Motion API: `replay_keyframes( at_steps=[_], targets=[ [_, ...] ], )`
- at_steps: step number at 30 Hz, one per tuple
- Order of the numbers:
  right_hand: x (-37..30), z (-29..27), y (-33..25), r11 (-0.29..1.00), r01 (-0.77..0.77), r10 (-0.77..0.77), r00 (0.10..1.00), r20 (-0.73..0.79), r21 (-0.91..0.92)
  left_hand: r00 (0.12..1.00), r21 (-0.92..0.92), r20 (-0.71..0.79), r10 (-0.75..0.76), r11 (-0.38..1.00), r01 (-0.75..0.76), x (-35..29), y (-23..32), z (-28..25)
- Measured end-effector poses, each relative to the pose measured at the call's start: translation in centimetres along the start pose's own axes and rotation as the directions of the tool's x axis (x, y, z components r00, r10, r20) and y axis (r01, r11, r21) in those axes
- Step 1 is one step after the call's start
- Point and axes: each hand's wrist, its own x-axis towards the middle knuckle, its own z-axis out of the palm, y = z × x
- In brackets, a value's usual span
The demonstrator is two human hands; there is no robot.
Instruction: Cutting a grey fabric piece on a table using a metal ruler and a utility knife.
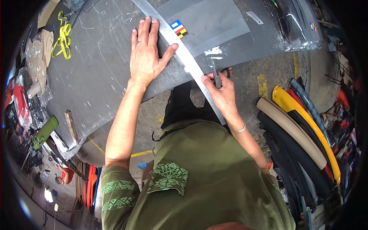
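A long metal ruler lies slantwise over the dark grey table, its near end sticking out past the front edge toward my body. My left hand rests flat, fingers stretched out, on the left side of the ruler; its fingertips and thumb reach the ruler's edge. In my right hand is a dark-handled utility knife, held at the table's front edge just right of the ruler. The thumb is against or close to the ruler. A grey sheet with a colourful flag-patterned label lies right of the ruler.
A yellow measuring tape lies bunched at the far left. A small metal strip and clear plastic wrapping are on the right side. Beige and yellow material rolls stand at the right; a green roll is at the left.
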Motion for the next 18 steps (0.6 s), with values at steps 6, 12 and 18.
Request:
replay_keyframes(
  at_steps=[6, 12, 18],
  targets=[
    [0.0, 0.08, 0.24, 1.0, -0.015, 0.015, 1.0, -0.004, 0.008, 1.0, 0.011, 0.0, -0.001, 1.0, 0.001, -0.04, -0.03, 0.09],
    [-0.04, 0.11, 0.03, 0.999, -0.031, 0.031, 0.999, -0.005, 0.022, 1.0, 0.005, -0.003, -0.004, 1.0, 0.004, 0.0, 0.09, 0.05],
    [-0.19, 0.15, -0.34, 0.998, -0.039, 0.039, 0.999, -0.005, 0.047, 1.0, 0.01, -0.007, -0.005, 1.0, 0.005, 0.0, 0.1, 0.04]
  ],
)
